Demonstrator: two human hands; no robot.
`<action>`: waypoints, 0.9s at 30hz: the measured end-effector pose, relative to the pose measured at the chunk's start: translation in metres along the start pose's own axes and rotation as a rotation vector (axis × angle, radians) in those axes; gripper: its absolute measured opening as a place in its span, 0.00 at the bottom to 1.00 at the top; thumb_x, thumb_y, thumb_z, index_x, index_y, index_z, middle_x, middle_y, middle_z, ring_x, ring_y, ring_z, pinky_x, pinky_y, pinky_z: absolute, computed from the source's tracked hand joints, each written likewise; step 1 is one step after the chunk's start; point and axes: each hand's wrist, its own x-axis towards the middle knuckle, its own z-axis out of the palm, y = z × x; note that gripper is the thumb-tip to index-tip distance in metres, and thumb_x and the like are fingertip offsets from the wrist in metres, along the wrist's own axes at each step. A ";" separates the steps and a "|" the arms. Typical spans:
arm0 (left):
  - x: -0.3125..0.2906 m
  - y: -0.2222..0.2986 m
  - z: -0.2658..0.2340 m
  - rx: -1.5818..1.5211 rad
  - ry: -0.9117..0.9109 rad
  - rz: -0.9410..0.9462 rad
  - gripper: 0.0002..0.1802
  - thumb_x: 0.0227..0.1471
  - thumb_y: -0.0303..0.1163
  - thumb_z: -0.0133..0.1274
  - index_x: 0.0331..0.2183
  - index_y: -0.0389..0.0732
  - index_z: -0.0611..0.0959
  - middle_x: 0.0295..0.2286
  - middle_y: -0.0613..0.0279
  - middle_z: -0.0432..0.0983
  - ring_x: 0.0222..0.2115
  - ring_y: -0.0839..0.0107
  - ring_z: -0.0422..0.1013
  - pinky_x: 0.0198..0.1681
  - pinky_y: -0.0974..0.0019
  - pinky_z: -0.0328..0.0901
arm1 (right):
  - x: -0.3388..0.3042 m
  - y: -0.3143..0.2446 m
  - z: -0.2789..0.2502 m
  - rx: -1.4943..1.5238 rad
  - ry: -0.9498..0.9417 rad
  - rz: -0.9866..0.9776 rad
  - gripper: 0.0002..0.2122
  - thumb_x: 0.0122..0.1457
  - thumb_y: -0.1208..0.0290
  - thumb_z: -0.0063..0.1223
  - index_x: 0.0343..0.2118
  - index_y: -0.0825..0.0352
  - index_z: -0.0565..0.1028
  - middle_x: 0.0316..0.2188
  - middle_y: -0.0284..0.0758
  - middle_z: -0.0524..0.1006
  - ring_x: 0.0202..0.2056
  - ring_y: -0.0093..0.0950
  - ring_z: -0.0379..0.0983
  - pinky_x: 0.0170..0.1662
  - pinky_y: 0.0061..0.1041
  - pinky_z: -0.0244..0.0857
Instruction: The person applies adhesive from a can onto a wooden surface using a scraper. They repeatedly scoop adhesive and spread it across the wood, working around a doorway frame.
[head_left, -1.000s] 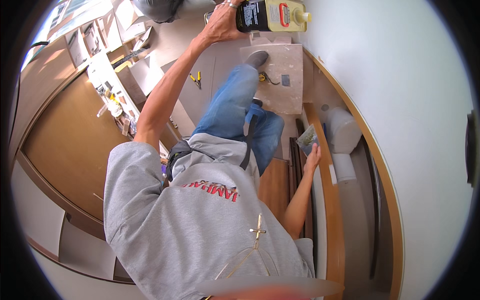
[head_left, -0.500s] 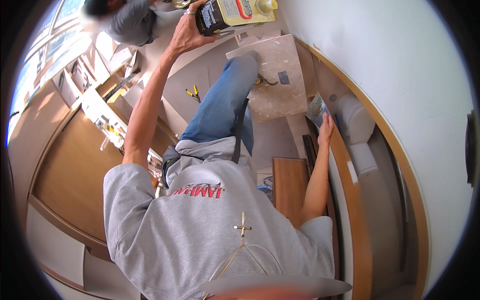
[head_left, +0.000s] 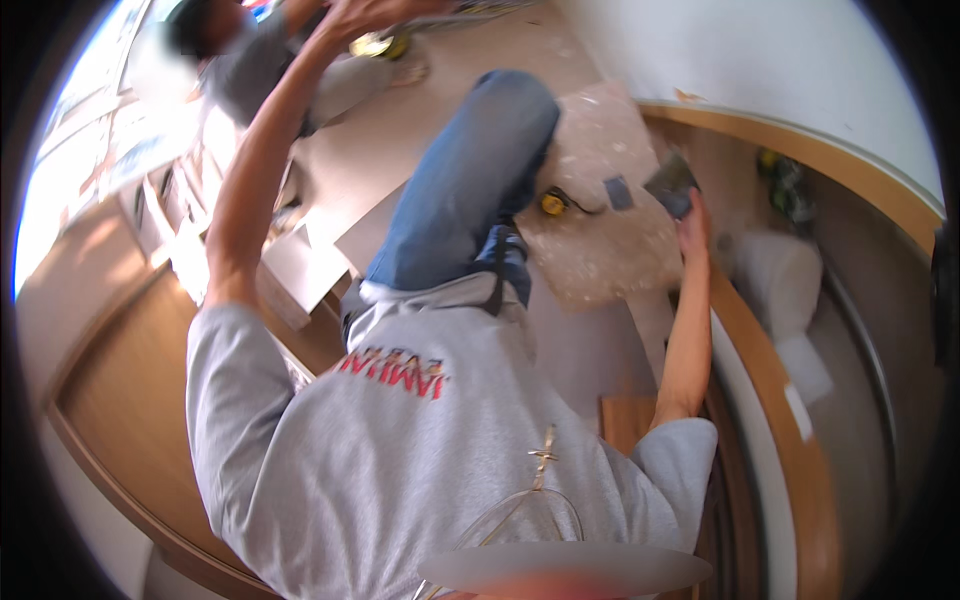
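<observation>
Grey sweatshirt (head_left: 420,470) w/ red print fills the lower middle of the view, blue-jeaned leg (head_left: 470,180) stretching up from it over a pale speckled board (head_left: 600,210) on the floor. Curved wooden ledge (head_left: 770,400) runs down the right side, w/ a white foam roll (head_left: 775,275) just beyond it. Another person in grey (head_left: 250,70) crouches top left, well apart.

Left hand (head_left: 365,18) is raised to the top edge (blurred), closed around sth yellowish (head_left: 375,45); can't tell what it is, nor how tight the hold. Right hand (head_left: 692,222) reaches out along the ledge, fingers wrapped on a flat dark-grey piece (head_left: 672,183) that sticks up past the fingertips, above the board's right edge. Small yellow tape measure (head_left: 552,204) lies on the board beside the knee, near a small dark square scrap (head_left: 618,192).
</observation>
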 end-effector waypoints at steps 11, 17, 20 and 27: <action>-0.265 0.054 -0.059 0.046 0.790 0.099 0.62 0.23 0.39 0.83 0.59 0.36 0.66 0.45 0.56 0.70 0.51 0.64 0.68 0.60 0.62 0.64 | -0.095 0.081 -0.088 -0.253 -0.240 -0.095 0.30 0.67 0.54 0.55 0.66 0.68 0.67 0.66 0.41 0.67 0.63 0.42 0.66 0.66 0.49 0.60; -0.408 0.035 -0.078 0.231 0.919 -0.068 0.60 0.29 0.41 0.80 0.61 0.43 0.64 0.49 0.51 0.75 0.52 0.57 0.72 0.60 0.56 0.65 | -0.146 0.177 -0.172 -0.419 0.061 0.160 0.27 0.69 0.51 0.52 0.59 0.70 0.72 0.55 0.41 0.74 0.52 0.36 0.72 0.51 0.39 0.67; -0.470 0.010 -0.078 0.246 1.146 -0.195 0.63 0.25 0.46 0.80 0.61 0.42 0.63 0.48 0.49 0.73 0.52 0.53 0.71 0.61 0.57 0.64 | -0.156 0.209 -0.139 -0.284 0.040 0.175 0.26 0.69 0.50 0.52 0.58 0.69 0.73 0.53 0.39 0.75 0.49 0.35 0.73 0.48 0.38 0.67; -0.649 -0.069 -0.137 0.263 1.661 -0.422 0.54 0.31 0.35 0.79 0.57 0.34 0.68 0.50 0.51 0.74 0.51 0.61 0.72 0.57 0.60 0.68 | -0.158 0.192 0.180 -0.330 -0.217 0.021 0.23 0.69 0.49 0.51 0.55 0.64 0.75 0.43 0.33 0.77 0.38 0.29 0.72 0.35 0.31 0.64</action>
